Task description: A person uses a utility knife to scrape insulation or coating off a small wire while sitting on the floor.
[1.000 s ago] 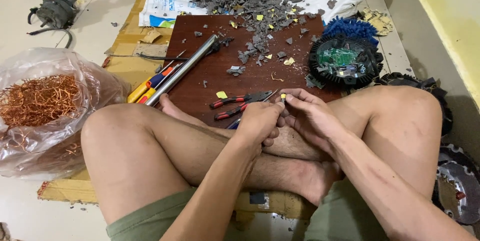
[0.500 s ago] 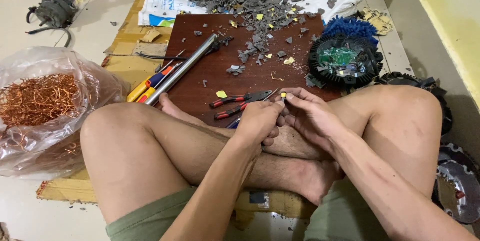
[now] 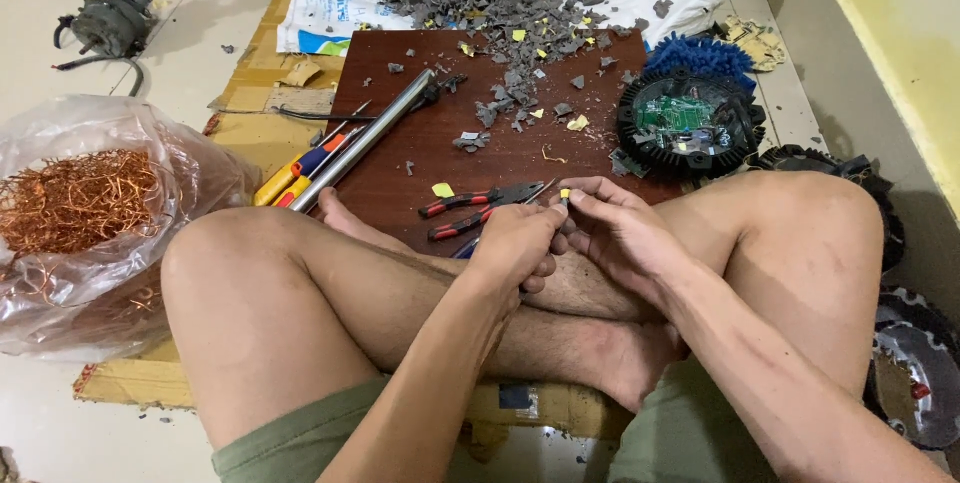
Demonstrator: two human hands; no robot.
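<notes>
From the head camera, a person sits cross-legged on the floor with both hands brought together over the shins, at the near edge of a dark red-brown wooden board [image 3: 480, 158]. The left hand [image 3: 515, 243] and the right hand [image 3: 620, 233] meet around a tiny yellow-and-grey component [image 3: 565, 194]; the fingers [image 3: 590, 205] of the right hand are pinched together on it, while the left hand's fingers curl closed just beside it, and whether they grip it too cannot be told. The piece looks light, stiff and easy to drop, probably best held by fingertip pinch at its sides. Just beyond the hands lie red-handled pliers [image 3: 480, 205] on the board, with a long grey metal tube [image 3: 362, 141] and yellow-handled screwdrivers [image 3: 300, 171] to the left. Further off sits a heap of broken grey plastic fragments [image 3: 510, 13], and to the right a round black finned housing with a green circuit board [image 3: 690, 123]. A clear plastic bag of tangled copper wire [image 3: 80, 203] rests on the floor at the left.
</notes>
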